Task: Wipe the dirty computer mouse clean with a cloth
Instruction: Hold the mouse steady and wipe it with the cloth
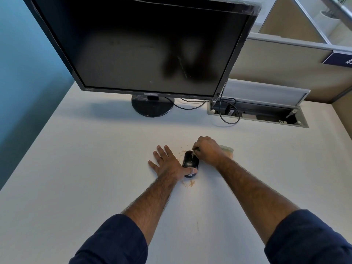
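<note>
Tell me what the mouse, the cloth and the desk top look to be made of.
Mouse: probably hard plastic, glossy black; it shows a sheen.
Cloth: soft fabric, pale beige, matte; only a bunched bit shows behind the right hand, so the weave is unclear.
Desk top: likely laminate, white and matte, smooth, with brownish crumbs around the mouse.

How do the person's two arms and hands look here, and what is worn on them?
Both arms wear dark navy sleeves, pushed up to about the elbows, so the forearms are bare and show dark hair. The left hand and the right hand are bare: no gloves. I see no watch, bracelet or ring on the parts in view.
</note>
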The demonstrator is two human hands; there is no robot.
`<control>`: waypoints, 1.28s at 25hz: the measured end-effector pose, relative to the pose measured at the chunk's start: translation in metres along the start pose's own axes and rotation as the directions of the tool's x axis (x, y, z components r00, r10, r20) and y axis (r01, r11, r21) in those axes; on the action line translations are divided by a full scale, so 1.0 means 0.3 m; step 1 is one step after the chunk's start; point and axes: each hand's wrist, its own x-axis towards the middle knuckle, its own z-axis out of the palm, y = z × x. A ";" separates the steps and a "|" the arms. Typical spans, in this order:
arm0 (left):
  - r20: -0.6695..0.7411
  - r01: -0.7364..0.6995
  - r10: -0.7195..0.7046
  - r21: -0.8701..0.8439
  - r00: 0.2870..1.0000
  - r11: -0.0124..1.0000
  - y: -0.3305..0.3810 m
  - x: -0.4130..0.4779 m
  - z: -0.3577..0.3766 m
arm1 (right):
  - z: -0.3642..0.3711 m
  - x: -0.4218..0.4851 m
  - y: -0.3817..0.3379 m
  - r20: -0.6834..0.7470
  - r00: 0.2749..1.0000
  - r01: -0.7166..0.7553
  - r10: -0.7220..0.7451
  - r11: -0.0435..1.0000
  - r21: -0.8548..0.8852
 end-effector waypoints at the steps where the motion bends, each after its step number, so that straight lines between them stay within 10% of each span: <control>1: 0.002 0.003 -0.003 0.005 1.000 1.000 0.001 0.002 -0.002 | 0.004 0.009 0.003 0.004 1.000 -0.004 0.004 1.000 -0.027; 32: -0.021 -0.001 0.000 -0.039 1.000 0.999 -0.002 -0.018 -0.001 | 0.026 -0.070 -0.041 -0.086 0.993 -0.081 0.086 0.995 0.061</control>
